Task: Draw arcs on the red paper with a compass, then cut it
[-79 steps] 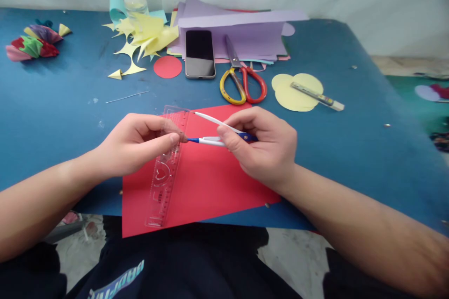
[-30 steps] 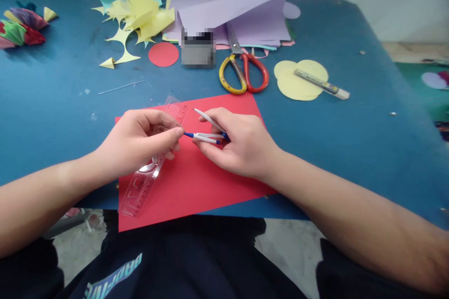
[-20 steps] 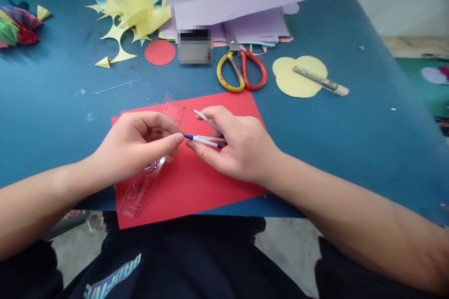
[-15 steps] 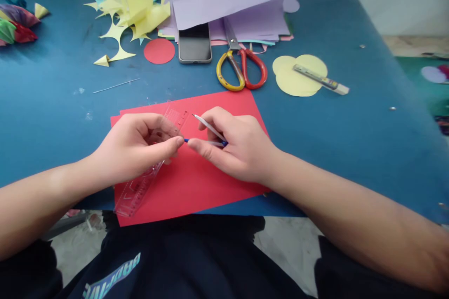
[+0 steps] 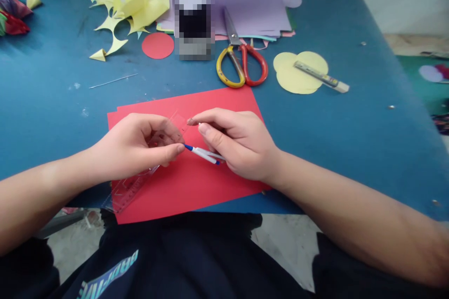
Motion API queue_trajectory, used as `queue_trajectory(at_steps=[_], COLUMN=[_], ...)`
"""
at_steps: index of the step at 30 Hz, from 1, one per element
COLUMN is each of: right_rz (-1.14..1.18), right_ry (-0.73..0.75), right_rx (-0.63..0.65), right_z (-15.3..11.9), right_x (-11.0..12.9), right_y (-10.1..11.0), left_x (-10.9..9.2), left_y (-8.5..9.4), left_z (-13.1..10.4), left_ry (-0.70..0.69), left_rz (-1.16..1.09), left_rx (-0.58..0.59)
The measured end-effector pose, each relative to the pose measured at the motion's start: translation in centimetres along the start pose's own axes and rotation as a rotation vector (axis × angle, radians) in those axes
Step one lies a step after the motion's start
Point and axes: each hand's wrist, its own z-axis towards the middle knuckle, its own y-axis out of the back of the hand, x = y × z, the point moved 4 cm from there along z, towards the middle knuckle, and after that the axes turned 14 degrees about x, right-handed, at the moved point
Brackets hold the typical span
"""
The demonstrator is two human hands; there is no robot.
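Both hands meet over red paper sheets (image 5: 196, 196). Between them is a slim white-and-blue drawing compass (image 5: 205, 154). My left hand (image 5: 147, 145) is closed, its thumb and fingertips pinching the compass's blue end. My right hand (image 5: 242, 145) is also closed around the compass; a tiny pale tip shows at its thumb and forefinger, and the thumb hides part of the tool. A clear plastic ruler (image 5: 128, 191) lies slanted on the red paper beneath my left hand, which covers its middle.
Beyond the paper lie scissors (image 5: 242, 63) with yellow and red handles, a red disc (image 5: 157, 46), yellow discs (image 5: 301, 79) under a small lead case (image 5: 321, 76), and a needle (image 5: 112, 81). Yellow scraps (image 5: 136, 7) and purple sheets (image 5: 256, 4) are at the back.
My right thumb and forefinger have come together over the compass leg that stood out before. The other blue-and-white part now tilts down to the right. The view has shifted slightly.
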Motion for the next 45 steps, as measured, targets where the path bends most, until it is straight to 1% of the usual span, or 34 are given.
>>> queue_trajectory(at_steps=[5,9,13,14,18,20,23,27,35,45], right_rz=[-0.012,-0.019,-0.02,-0.022,0.008,0.034,0.049,0.042,0.033,0.018], right_ry=[0.029,0.05,0.022,0.011,-0.008,0.003,0.008,-0.004,-0.029,-0.063], right_rx=[-0.017,-0.023,-0.023,-0.024,-0.037,-0.046,-0.05,-0.052,-0.05,-0.057], right_z=[0.0,0.0,-0.1,-0.1,-0.2,-0.1,-0.1,-0.2,-0.4,-0.6], right_x=[0.1,0.4,0.5,0.5,0.6,0.8,1.1,1.2,1.2,1.5], right_y=[0.0,0.1,0.2,0.2,0.1,0.1,0.1,0.2,0.3,0.3], left_x=[0.4,0.6,0.3,0.3,0.7,1.0,1.3,1.1,0.8,0.6], left_y=[0.2,0.2,0.1,0.1,0.4,0.6,0.7,0.5,0.5,0.6], left_z=[0.3,0.6,0.2,0.2,0.6,0.9,1.0,1.0,0.9,0.7], left_ry=[-0.013,-0.061,-0.019,-0.027,-0.175,-0.227,-0.251,-0.288,-0.285,-0.362], left_rz=[-0.02,-0.026,-0.013,-0.006,0.054,0.076,0.1,0.121,0.156,0.25], left_rx=[-0.004,0.043,-0.029,-0.035,0.011,0.025,0.012,0.011,0.025,-0.023])
